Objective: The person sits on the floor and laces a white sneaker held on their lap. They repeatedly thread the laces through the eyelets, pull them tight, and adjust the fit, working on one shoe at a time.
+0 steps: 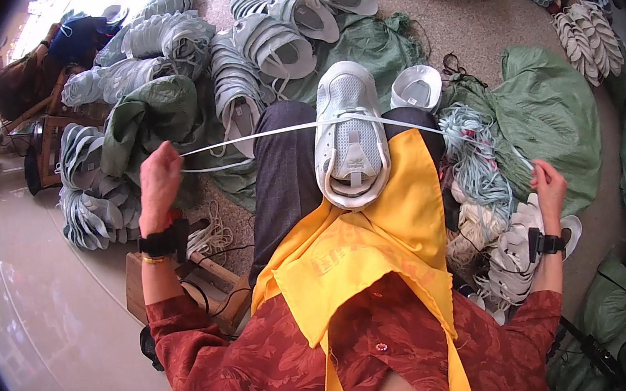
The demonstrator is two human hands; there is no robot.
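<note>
A pale grey sneaker upper point(349, 98) rests on my lap between my thighs, its heel opening toward me. From its throat a white shoelace point(260, 134) stretches out to both sides. My left hand point(160, 180), out to the left, is closed in a fist around one part of the lace. Far to the right, my right hand point(548, 182) pinches the lace's other side. That right-hand stretch passes over a bundle of pale blue laces point(475, 148), where part of it is hard to follow.
Stacked pale uppers point(164, 42) lie ahead and to the left, among green sacks point(542, 107). A single upper point(417, 89) sits just beyond my right knee. Cream laces point(479, 227) and white uppers point(516, 253) lie beside my right side. A wooden stool point(136, 285) stands at my left.
</note>
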